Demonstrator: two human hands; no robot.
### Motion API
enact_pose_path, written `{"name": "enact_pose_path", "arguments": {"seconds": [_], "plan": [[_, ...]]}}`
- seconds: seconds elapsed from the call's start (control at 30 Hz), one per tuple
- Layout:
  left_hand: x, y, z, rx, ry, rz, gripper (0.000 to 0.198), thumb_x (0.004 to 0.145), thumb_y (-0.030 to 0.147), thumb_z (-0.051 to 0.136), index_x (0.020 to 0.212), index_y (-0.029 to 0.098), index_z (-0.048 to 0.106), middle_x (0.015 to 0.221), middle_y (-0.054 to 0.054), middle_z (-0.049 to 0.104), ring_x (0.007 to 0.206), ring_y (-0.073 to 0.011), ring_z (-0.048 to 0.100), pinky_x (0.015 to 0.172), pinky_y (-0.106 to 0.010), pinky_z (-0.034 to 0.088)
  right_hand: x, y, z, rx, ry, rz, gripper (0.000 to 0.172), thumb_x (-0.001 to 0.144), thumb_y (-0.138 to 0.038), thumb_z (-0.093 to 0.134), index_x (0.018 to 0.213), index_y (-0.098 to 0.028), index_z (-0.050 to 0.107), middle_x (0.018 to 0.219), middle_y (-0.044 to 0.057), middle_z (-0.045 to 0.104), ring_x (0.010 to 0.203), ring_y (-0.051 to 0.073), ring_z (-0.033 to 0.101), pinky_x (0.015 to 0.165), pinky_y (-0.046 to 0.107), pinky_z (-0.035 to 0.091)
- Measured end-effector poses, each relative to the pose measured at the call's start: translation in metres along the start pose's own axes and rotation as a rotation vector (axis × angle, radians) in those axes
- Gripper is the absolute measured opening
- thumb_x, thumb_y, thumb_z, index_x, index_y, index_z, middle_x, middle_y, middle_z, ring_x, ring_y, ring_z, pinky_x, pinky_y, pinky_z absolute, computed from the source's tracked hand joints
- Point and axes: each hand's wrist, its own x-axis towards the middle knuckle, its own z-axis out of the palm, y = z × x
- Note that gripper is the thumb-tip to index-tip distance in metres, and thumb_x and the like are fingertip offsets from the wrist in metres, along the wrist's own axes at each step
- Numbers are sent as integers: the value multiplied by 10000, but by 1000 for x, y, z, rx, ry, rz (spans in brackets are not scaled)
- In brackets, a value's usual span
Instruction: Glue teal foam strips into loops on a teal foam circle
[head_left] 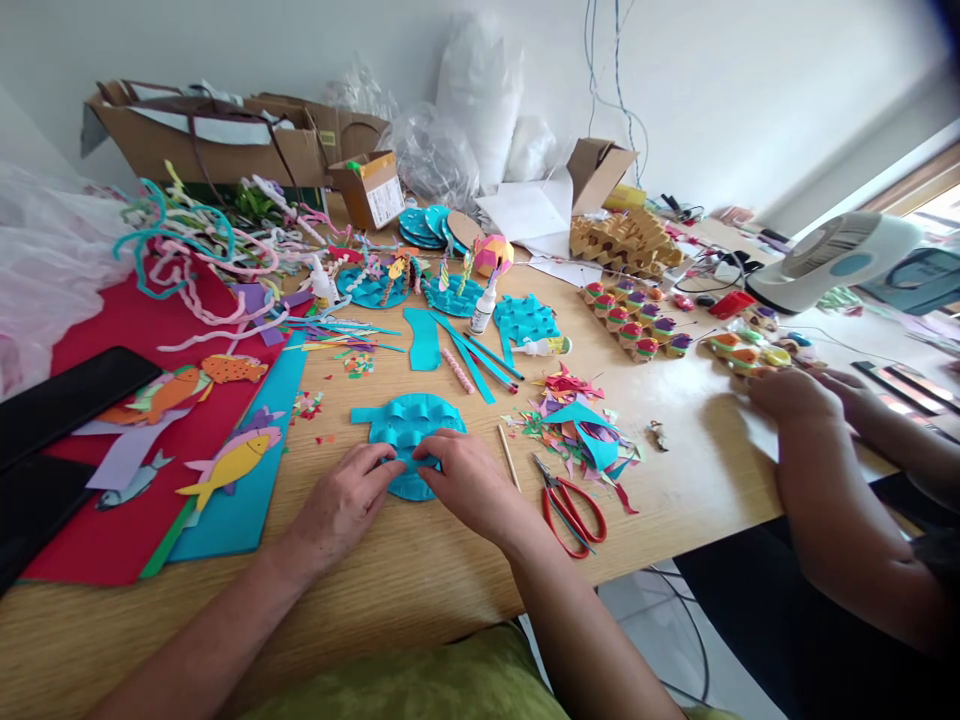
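Note:
A round turquoise paper disc (417,410) lies on the table in front of me, with raised loops of paper strip across it and one strip end sticking out to the left. My left hand (352,487) has its fingers pinched on a turquoise paper strip at the disc's near half. From the right, my right hand (466,487) pinches the same area, fingertips close to the left ones. The fingers hide part of the strip. Right of the disc are a thin wooden stick (509,457) and red-handled scissors (571,510). Blue strips (474,360) lie beyond it.
Paper scraps (581,425) are heaped right of centre. Glue bottles (484,308), decorated discs (373,287) and painted egg cartons (637,320) stand farther back. Paper fish (232,465) lie on coloured sheets at left. A co-worker's hands (799,400) work at right, near a white fan (832,260).

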Motion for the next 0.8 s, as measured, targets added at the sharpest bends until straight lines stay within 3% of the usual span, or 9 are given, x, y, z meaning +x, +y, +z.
{"name": "enact_pose_path", "arguments": {"seconds": [0.43,0.8], "plan": [[1,3,-2,99,-20,47,302,818,46,405,985,185,614,996,-86,577,937,-210,541,788,-350,505,1,-3,3,-112,-30,-1,237,813,-170,492,975,-194,664,951,62,660,871,191,609,710,260,404],[3,4,0,162,-33,73,271,874,88,364,959,155,612,971,-98,571,918,-205,530,765,-341,506,1,-8,2,-152,-57,9,245,826,-182,478,990,-199,660,961,65,660,884,188,609,716,252,405]]}}
